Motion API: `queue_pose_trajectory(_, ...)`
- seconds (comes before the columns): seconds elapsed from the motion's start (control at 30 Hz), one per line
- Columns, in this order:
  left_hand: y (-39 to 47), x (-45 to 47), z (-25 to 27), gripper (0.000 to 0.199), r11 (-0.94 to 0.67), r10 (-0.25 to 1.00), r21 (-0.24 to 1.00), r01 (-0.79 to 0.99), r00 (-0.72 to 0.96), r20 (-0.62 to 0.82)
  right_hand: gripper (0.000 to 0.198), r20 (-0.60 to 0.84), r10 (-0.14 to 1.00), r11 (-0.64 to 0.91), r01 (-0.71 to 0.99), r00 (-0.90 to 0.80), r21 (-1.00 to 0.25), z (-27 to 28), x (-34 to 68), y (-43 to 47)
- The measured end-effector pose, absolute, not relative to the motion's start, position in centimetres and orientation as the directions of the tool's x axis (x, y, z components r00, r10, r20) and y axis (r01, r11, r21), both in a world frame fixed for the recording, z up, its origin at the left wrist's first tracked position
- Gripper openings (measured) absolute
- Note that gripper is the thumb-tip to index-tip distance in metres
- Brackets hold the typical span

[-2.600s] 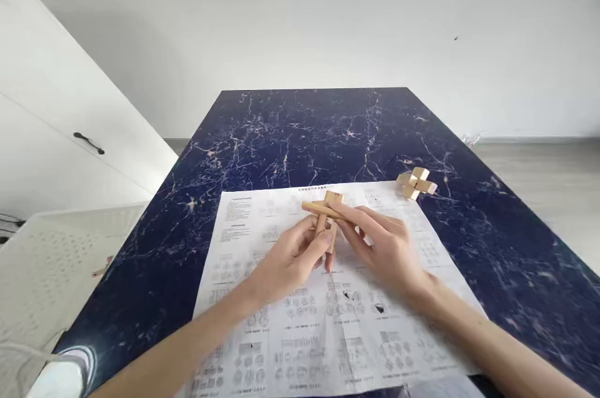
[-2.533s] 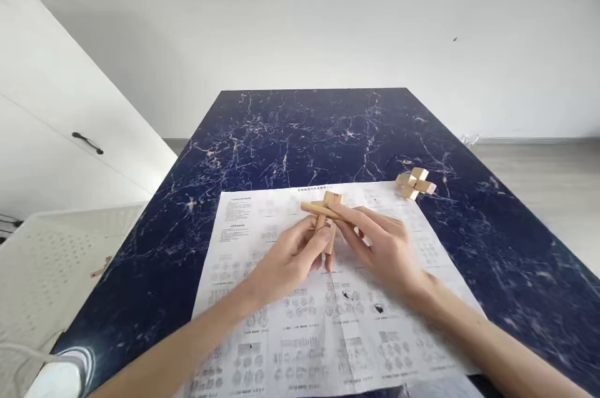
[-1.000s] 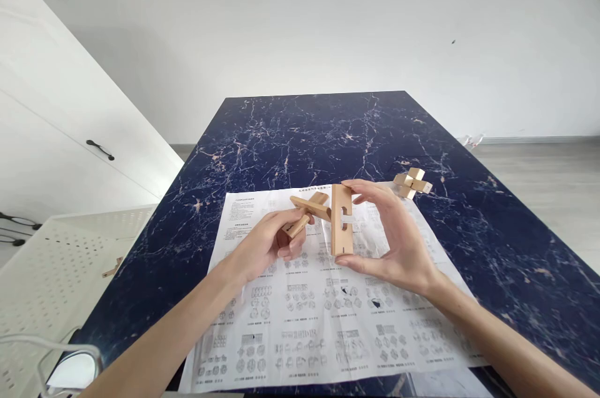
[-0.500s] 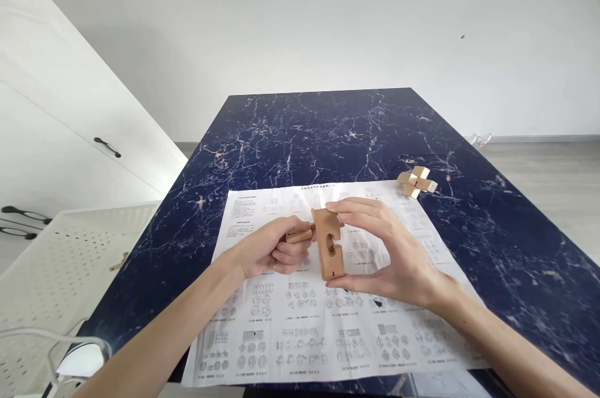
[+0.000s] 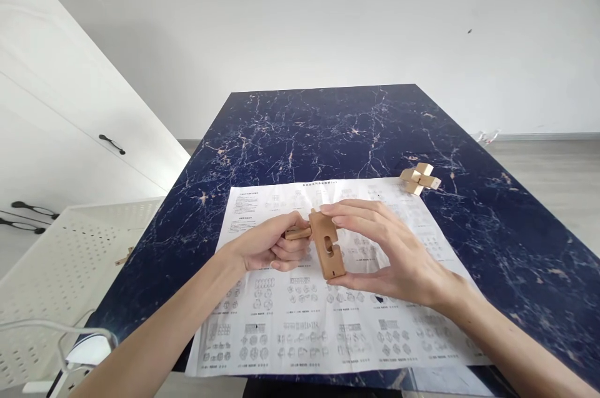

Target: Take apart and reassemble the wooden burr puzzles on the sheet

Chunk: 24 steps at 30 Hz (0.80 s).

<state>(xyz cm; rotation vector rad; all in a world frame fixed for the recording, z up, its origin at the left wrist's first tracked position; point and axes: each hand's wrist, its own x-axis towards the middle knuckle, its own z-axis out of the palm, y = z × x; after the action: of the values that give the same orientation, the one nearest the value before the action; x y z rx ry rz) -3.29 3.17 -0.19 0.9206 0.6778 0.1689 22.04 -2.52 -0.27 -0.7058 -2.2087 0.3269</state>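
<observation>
My left hand (image 5: 276, 240) is closed around a small wooden puzzle piece (image 5: 298, 234), whose right end meets a flat, notched wooden puzzle piece (image 5: 324, 229). That notched piece stands nearly upright, with a cut-out in its right side. Thumb and fingers of my right hand (image 5: 389, 251) grip it at the bottom and top edges. How far the two pieces interlock is hidden. Under both hands lies a printed instruction sheet (image 5: 295, 351) with rows of small diagrams.
An assembled wooden burr puzzle (image 5: 420, 178) sits at the sheet's top right corner on the dark blue marbled table (image 5: 304, 129). Left of the table are a white perforated basket (image 5: 70, 260), a white cable (image 5: 42, 325) and a white cabinet (image 5: 70, 104).
The notched piece has tilted slightly and its face has turned a little between my hands. Both hands keep their grips. The camera view has shifted slightly.
</observation>
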Motion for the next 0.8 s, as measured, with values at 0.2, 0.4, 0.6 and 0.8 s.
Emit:
queue_pose_trajectory(0.2,3.2,-3.3,-0.3,0.056,0.628,0.454,0.772,0.095,0.762,-0.462,0.088,0.638,0.573,0.817,0.412,-0.514,-0.402,-0.5,22.1,-2.4)
queue_pose_trajectory(0.4,3.0,-3.1,0.1,0.065,0.589,0.453,0.796,0.142,0.758,-0.47,0.084,0.613,0.577,0.816,0.422,-0.54,-0.395,-0.4,22.2,-2.5)
queue_pose_trajectory(0.6,2.7,-2.9,0.7,0.057,0.516,0.436,0.829,0.215,0.767,-0.471,0.082,0.59,0.574,0.817,0.443,-0.567,-0.369,-0.8,22.1,-2.4)
queue_pose_trajectory(0.8,1.4,-2.2,0.5,0.051,0.283,0.647,0.94,0.189,0.686,-0.333,0.085,0.579,0.584,0.81,0.458,-0.569,-0.366,-1.1,22.2,-2.4)
